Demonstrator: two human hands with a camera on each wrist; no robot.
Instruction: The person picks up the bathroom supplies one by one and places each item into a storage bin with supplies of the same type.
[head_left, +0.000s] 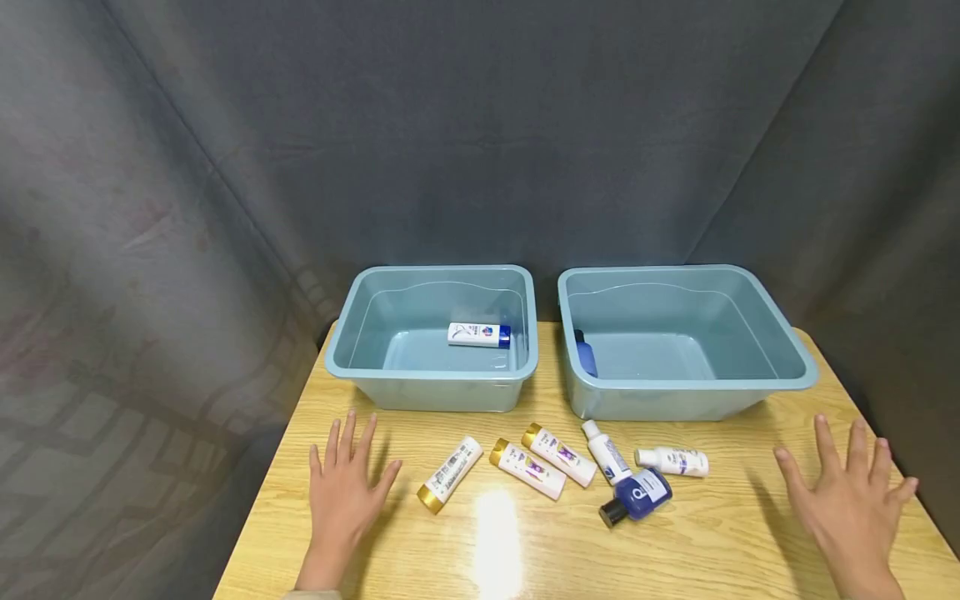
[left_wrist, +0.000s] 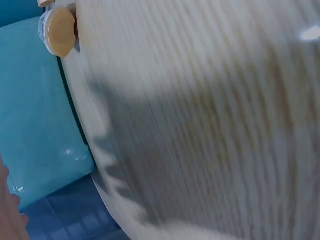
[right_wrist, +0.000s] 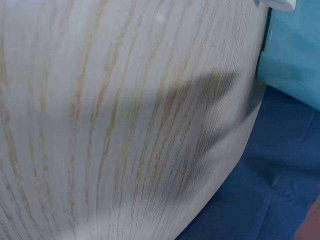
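My left hand [head_left: 343,492] hovers with spread fingers over the left side of the table, holding nothing. Its nearest item is a white tube with a gold cap [head_left: 451,473]. On the far right my right hand [head_left: 851,496] is likewise spread and holds nothing; a small white bottle [head_left: 672,461] lies to its left. Between the hands lie two pale pink tubes with gold caps [head_left: 528,468] [head_left: 559,454], a white bottle with a blue label [head_left: 607,452] and a dark blue bottle with a black cap [head_left: 637,497], which touches or overlaps that white bottle.
Two light blue bins stand at the table's back. In the left bin [head_left: 431,375] lies a white bottle with a blue cap [head_left: 478,335]. Inside the right bin [head_left: 690,385], a blue bottle [head_left: 586,357] leans near its left wall. Grey curtain [head_left: 480,150] hangs behind the wooden table [head_left: 412,550].
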